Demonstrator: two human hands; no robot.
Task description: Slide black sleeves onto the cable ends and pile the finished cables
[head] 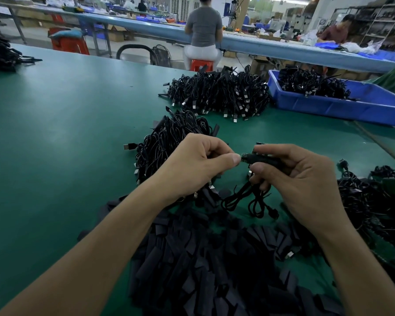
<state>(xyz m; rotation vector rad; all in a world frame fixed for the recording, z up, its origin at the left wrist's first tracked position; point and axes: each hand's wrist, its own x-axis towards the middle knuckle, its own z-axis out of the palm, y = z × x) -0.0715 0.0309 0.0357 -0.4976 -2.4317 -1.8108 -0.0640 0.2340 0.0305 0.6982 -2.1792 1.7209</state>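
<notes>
Black sleeve (269, 161) is pinched in the right hand (306, 181) over the near edge of the tabletop (55, 156); the left hand (198, 163) pinches the cable end (244, 156) at the sleeve's mouth. Risk judged: a skewed push jams the end, or the dangling cable (244, 197) snags the loose sleeves (192, 258).

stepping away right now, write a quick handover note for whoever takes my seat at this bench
Hands: left hand pinches the tip of the cable end; right hand grips the black sleeve on that end, with the cable hanging below.
Things: loose sleeves heaped nearest; cable heaps behind the left hand, farther back and at right; more in the blue bin.
Done: sleeve partly on, tip showing.
Left: seat it, pile this cable. I cannot tell which heap is the finished one.
</notes>
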